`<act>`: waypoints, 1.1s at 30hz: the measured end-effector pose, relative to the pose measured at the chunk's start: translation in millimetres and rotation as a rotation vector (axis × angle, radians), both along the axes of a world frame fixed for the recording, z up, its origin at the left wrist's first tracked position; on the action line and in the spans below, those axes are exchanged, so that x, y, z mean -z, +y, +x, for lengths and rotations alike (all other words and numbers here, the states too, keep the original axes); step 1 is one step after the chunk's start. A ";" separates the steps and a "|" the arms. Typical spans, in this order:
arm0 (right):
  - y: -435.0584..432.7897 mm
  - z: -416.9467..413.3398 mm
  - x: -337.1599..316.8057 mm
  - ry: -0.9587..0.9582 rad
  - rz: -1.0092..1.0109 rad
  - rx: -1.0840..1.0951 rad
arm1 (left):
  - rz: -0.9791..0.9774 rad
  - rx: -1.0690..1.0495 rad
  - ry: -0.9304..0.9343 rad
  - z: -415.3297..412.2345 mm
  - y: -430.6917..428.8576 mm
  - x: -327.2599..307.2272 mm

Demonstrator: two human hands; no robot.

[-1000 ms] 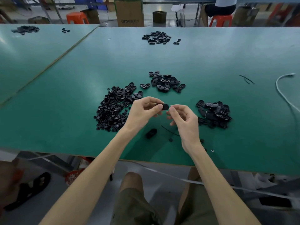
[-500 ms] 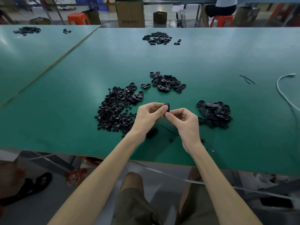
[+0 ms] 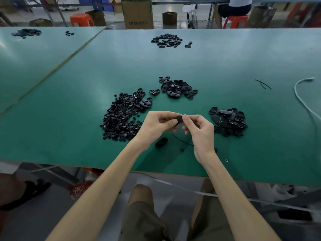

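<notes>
A small black plastic part (image 3: pixel 179 120) hangs above the green table (image 3: pixel 225 63), held between both hands. My left hand (image 3: pixel 156 126) pinches it with thumb and curled fingers. My right hand (image 3: pixel 199 131) pinches its right end with its fingertips. A large heap of small black round pieces (image 3: pixel 121 117) lies left of my hands. A pile of black oval shells (image 3: pixel 177 87) sits beyond them, and another pile of shells (image 3: pixel 229 120) lies to the right. One black oval part (image 3: pixel 161 142) lies on the table under my left wrist.
A thin black strip (image 3: pixel 182 140) and tiny black bits (image 3: pixel 181 150) lie near the front edge. A white cable (image 3: pixel 305 101) curves at the right. Another pile of parts (image 3: pixel 167 40) lies far back. A second table (image 3: pixel 34 54) adjoins at left. Boxes, orange stools and a seated person stand beyond.
My hands have closed together on the black part and risen slightly; my right fingertips now pinch its end, where a second ago they were just apart from it.
</notes>
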State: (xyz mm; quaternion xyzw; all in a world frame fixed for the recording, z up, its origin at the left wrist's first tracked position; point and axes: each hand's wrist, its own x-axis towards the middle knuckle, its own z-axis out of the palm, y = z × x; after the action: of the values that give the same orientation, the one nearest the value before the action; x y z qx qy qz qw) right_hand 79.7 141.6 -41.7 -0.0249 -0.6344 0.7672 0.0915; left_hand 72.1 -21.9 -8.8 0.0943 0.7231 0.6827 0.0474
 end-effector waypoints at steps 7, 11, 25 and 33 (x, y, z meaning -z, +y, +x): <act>-0.7 -1.9 2.4 -0.010 0.014 -0.028 | 0.000 -0.013 -0.054 1.7 -4.6 -2.2; -0.6 -2.2 1.3 -0.004 0.007 -0.039 | 0.012 -0.008 -0.066 1.7 -4.4 -3.6; -0.9 -0.1 1.1 -0.007 0.058 -0.072 | 0.059 -0.040 -0.140 6.2 -0.7 -8.3; -0.1 -0.9 3.5 -0.022 0.089 -0.057 | -0.075 -0.116 -0.082 3.6 6.1 -11.7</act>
State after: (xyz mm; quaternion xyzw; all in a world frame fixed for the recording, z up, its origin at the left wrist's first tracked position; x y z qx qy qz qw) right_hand 78.7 141.5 -45.2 -0.0111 -0.6695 0.7400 0.0640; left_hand 75.7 -15.8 2.9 0.0221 0.7497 0.6601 0.0409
